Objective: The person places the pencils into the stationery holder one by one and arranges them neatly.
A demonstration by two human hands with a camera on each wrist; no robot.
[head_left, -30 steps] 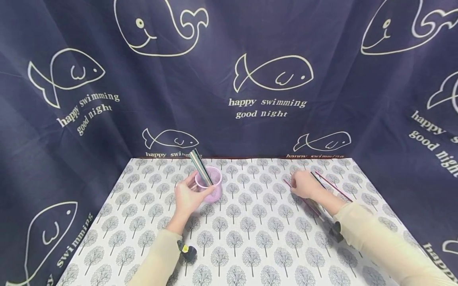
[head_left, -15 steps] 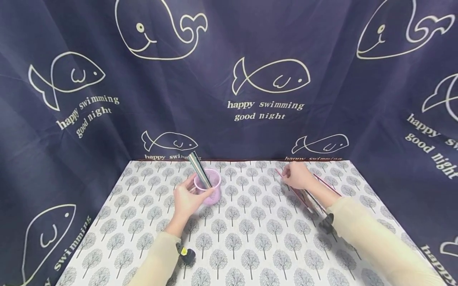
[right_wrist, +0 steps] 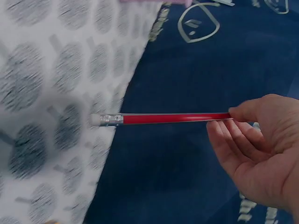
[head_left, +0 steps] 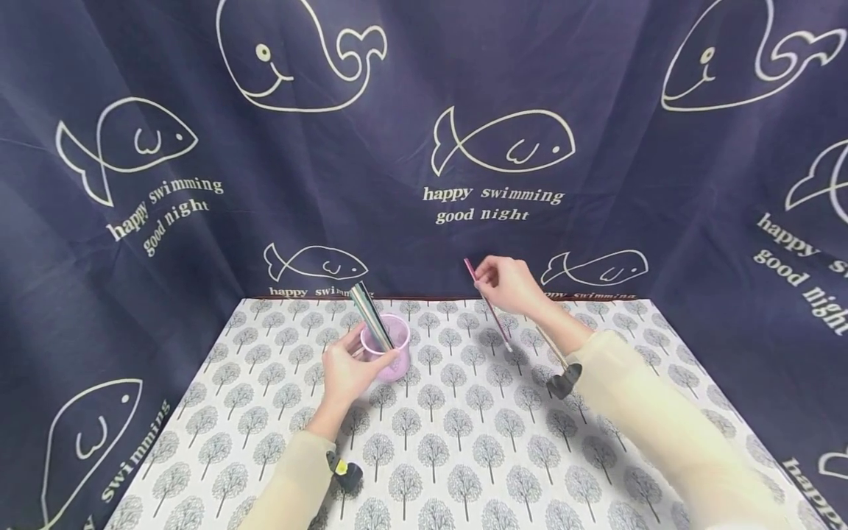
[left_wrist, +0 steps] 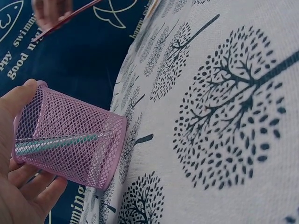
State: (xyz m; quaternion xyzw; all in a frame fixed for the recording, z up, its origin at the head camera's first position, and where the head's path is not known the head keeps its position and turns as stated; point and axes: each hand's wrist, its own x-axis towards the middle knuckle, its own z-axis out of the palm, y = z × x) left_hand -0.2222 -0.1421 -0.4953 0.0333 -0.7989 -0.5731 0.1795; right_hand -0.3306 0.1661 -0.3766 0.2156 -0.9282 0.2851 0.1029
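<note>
the right hand (head_left: 506,285) has just come up with the red pencil (right_wrist: 163,118). its thumb and fingers pinch it close to the top end, and the white rubber (right_wrist: 96,120) points down. so the red pencil now looks lifted clear of the table (head_left: 427,427), and it hangs apart from the pink cup (left_wrist: 77,123). the left hand (head_left: 347,372) holds the pink cup, its thumb on one side and its fingers on the other, and a bunch of sticks (head_left: 374,318) leans in it.

in the frame from half a second ago, the right hand is lower and further to the right, with the red pencil close to the table. now it is higher and nearer the pink cup. the left hand, the pink cup and the sticks look the same as then. the right sleeve (head_left: 662,419) hides some of the table, so i cannot tell if more pencils lie under it
</note>
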